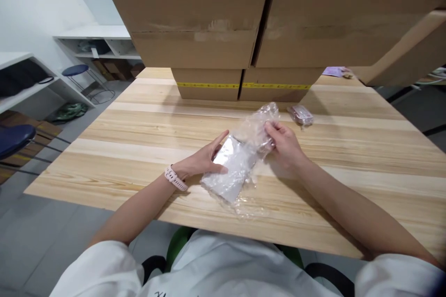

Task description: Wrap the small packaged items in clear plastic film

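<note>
Here, crinkled clear plastic bag (256, 127) half-sheathing flat white pack (228, 171).

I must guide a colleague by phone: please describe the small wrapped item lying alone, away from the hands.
Start at the stacked brown cardboard boxes on the light wooden table. Just before the lower right box lies a small reddish-brown packet in clear wrap. Unlike the big clear plastic bag, no hand touches it.

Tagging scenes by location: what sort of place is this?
Probably a packing or stockroom workspace: stacked brown cardboard boxes on a pale wooden table, white wall shelving, and a clear plastic bag in both hands.
</note>
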Motion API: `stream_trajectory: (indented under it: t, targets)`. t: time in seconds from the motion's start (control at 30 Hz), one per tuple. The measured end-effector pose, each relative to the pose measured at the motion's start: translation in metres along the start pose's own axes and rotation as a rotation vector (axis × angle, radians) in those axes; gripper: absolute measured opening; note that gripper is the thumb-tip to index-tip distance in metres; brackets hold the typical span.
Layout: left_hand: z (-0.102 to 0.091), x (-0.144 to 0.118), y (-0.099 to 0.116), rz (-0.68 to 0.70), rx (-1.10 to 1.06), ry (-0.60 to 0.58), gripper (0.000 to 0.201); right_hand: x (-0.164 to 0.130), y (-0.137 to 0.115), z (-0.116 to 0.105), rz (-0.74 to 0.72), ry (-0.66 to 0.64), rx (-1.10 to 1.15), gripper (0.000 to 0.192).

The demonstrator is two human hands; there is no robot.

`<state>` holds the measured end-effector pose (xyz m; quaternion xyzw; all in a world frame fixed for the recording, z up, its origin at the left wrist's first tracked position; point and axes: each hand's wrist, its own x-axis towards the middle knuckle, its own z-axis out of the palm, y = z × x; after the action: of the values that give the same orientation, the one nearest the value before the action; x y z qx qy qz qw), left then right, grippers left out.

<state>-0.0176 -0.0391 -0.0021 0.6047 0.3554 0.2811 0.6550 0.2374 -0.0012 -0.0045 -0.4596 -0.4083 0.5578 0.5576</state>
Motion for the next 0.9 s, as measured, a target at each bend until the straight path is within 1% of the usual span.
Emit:
stream_trajectory:
  t: [0.07, 0.1, 0.23, 0.3, 0.37, 0.4, 0.43, 0.47, 0.5, 0.53, 0.57, 0.6, 0.63, 0.7, 0.73, 0.77, 0.8, 0.83, 0.87, 0.9]
  targets:
    - [-0.003, 0.000, 0.002, -0.062, -0.053, -0.046, 0.128, 0.017, -0.011, -0.017, -0.055, 0.080, -0.029, 0.043]
    - [-0.005, 0.000, 0.003, -0.088, -0.085, -0.051, 0.126, 0.026, -0.016, -0.026, -0.064, 0.107, -0.048, 0.042]
    - [-0.015, 0.000, 0.007, -0.132, -0.118, 0.003, 0.113, 0.052, -0.026, -0.059, -0.015, 0.147, -0.128, 0.031]
    - [-0.020, 0.000, 0.010, -0.140, -0.091, 0.029, 0.105, 0.061, -0.031, -0.071, -0.029, 0.211, -0.148, 0.024]
    - [-0.023, 0.000, 0.012, -0.130, -0.028, 0.052, 0.093, 0.067, -0.043, -0.082, -0.089, 0.326, -0.145, 0.017]
    - [-0.024, 0.000, 0.013, -0.116, 0.021, 0.065, 0.084, 0.066, -0.052, -0.086, -0.151, 0.390, -0.151, 0.015]
    - [-0.024, 0.000, 0.013, -0.097, 0.074, 0.080, 0.075, 0.063, -0.062, -0.088, -0.251, 0.462, -0.164, 0.014]
    - [-0.023, 0.000, 0.012, -0.072, 0.128, 0.091, 0.067, 0.057, -0.072, -0.089, -0.384, 0.514, -0.193, 0.014]
    - [-0.022, 0.001, 0.011, -0.040, 0.178, 0.103, 0.060, 0.049, -0.082, -0.087, -0.549, 0.544, -0.236, 0.015]
    - [-0.021, 0.001, 0.008, -0.004, 0.228, 0.121, 0.055, 0.038, -0.090, -0.082, -0.724, 0.543, -0.288, 0.015]
    - [-0.019, 0.002, 0.006, 0.032, 0.283, 0.143, 0.050, 0.026, -0.095, -0.075, -0.850, 0.433, -0.373, 0.016]
    - [-0.017, 0.003, 0.003, 0.069, 0.351, 0.169, 0.046, 0.014, -0.095, -0.066, -0.937, 0.304, -0.460, 0.018]
    - [-0.015, 0.004, -0.001, 0.108, 0.434, 0.202, 0.042, 0.003, -0.091, -0.055, -0.930, 0.099, -0.592, 0.021]
    - [-0.011, 0.005, -0.006, 0.202, 0.629, 0.297, 0.034, -0.010, -0.070, -0.034, -0.792, -0.372, -0.854, 0.031]
    - [-0.009, 0.006, -0.008, 0.256, 0.722, 0.347, 0.030, -0.011, -0.055, -0.025, -0.713, -0.562, -0.937, 0.038]
    - [-0.007, 0.006, -0.010, 0.313, 0.801, 0.388, 0.027, -0.010, -0.038, -0.018, -0.661, -0.676, -0.977, 0.045]
    - [-0.004, 0.007, -0.011, 0.364, 0.861, 0.409, 0.026, -0.007, -0.020, -0.012, -0.617, -0.741, -0.998, 0.050]
    - [-0.001, 0.007, -0.011, 0.404, 0.900, 0.402, 0.029, -0.002, -0.004, -0.008, -0.576, -0.769, -1.010, 0.054]
    - [0.002, 0.007, -0.011, 0.428, 0.924, 0.372, 0.037, 0.004, 0.011, -0.006, -0.548, -0.776, -1.020, 0.057]
    - [0.005, 0.007, -0.011, 0.438, 0.935, 0.332, 0.051, 0.008, 0.023, -0.005, -0.527, -0.773, -1.032, 0.060]
